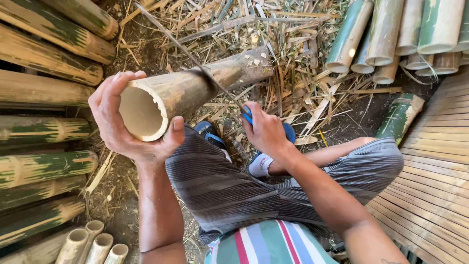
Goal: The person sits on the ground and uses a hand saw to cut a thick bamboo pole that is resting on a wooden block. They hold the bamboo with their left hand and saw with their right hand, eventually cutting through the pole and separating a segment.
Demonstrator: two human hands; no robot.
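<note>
My left hand (128, 128) grips the open near end of a thick hollow bamboo tube (195, 90) that slants away toward the ground. My right hand (266, 131) is closed on the blue handle of a thin-bladed saw (188, 51), and the blade lies across the top of the tube near its middle. The tube's far end rests among shavings on the dirt. My knees in grey striped shorts (229, 186) sit below the tube, with a blue sandal (211, 134) under it.
Long green-brown bamboo poles (44, 127) lie stacked at the left. Cut bamboo sections (391, 34) pile up at the top right. A slatted bamboo mat (435, 186) covers the right side. Strips and shavings (273, 34) litter the ground, and short tubes (93, 247) stand bottom left.
</note>
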